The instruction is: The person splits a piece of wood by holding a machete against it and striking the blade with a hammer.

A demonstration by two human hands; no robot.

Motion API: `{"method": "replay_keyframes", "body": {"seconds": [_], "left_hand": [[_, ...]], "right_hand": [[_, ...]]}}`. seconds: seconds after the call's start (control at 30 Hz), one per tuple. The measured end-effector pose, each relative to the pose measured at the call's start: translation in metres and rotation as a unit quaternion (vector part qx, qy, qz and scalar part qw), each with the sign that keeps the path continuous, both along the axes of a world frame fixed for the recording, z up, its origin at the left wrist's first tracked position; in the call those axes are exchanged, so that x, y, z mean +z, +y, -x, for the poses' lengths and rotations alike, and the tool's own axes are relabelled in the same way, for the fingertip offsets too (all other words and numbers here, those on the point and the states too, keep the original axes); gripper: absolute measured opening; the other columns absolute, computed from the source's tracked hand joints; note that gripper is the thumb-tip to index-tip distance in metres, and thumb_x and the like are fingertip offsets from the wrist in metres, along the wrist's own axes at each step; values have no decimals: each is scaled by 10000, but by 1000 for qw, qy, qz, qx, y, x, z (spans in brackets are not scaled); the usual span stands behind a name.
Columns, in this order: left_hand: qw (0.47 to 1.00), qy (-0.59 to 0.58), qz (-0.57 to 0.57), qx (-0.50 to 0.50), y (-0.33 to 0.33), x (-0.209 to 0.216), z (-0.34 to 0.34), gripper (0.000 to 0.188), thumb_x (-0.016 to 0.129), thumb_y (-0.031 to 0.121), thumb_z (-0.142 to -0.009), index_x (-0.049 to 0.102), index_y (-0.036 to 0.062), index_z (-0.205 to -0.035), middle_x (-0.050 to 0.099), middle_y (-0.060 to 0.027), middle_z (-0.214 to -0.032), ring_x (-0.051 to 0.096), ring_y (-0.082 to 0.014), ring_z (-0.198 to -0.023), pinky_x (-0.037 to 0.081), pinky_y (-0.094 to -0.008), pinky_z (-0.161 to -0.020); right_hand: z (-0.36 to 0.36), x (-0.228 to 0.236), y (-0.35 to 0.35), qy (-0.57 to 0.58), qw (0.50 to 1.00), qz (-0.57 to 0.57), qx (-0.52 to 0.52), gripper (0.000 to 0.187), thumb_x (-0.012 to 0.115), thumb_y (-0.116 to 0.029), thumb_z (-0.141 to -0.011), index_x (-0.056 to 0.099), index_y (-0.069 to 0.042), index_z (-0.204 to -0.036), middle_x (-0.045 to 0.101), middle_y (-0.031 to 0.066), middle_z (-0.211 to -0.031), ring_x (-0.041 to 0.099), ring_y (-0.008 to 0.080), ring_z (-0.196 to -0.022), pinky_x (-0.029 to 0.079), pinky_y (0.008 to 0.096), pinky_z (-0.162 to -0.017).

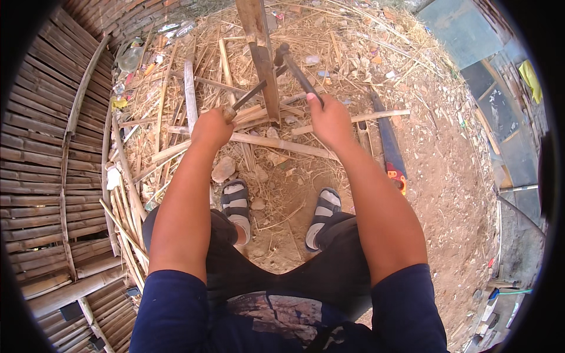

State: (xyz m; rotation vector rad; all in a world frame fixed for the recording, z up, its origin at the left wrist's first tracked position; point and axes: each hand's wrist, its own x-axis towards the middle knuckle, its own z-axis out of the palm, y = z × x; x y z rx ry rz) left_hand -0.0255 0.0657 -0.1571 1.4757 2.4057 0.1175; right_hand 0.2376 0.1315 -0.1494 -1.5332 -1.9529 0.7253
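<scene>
My left hand [212, 127] is shut on a dark metal chisel [248, 95], whose tip rests against an upright wooden slat [263, 65] standing in the straw-covered ground. My right hand [329, 119] grips the dark handle of a hammer [297, 69]; its head is raised beside the slat's right edge, a little above the chisel. Both arms reach forward over my knees. My sandalled feet [237, 203] rest on the dirt below the hands.
Split bamboo strips [276, 143] and straw lie scattered around the slat. A handsaw with an orange handle [393, 159] lies on the dirt to the right. A woven bamboo panel [47, 159] curves along the left. A stone [223, 169] sits near my left foot.
</scene>
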Motion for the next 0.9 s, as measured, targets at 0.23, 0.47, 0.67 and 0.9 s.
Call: {"method": "replay_keyframes", "body": {"seconds": [0.23,0.47,0.67,0.9], "left_hand": [[1000,1,2,-3,1,-7,1,369,760,325,-880,675,39,-1097,726,-203,-1077,686,-370,-1057,551,-469,-899],[1000,-4,14,16,1,-5,1,388,750,324,-881,670,24,-1112,724,-206,-1081,685,-378,-1053,547,-469,-904],[1000,-5,3,9,0,-21,16,399,748,337,-876,674,16,-1102,719,-209,-1094,680,-380,-1060,543,-466,-910],[1000,-23,7,18,-2,-23,13,373,750,325,-879,677,31,-1097,718,-206,-1091,679,-375,-1064,543,-472,-909]], "right_hand": [[-5,60,-2,205,962,-168,-56,425,498,-402,-1052,597,-3,-947,643,172,-684,640,398,-644,486,466,-590],[-22,-56,7,-167,976,133,40,460,529,-419,-1026,673,13,-1095,712,247,-972,687,431,-970,529,526,-850],[-61,-130,11,-354,907,168,154,543,487,-484,-1025,705,-6,-1164,716,235,-1094,662,441,-1097,521,505,-952],[-24,-11,34,48,992,-49,-110,527,453,-449,-1053,655,30,-967,680,250,-842,651,431,-771,481,520,-727]]}}
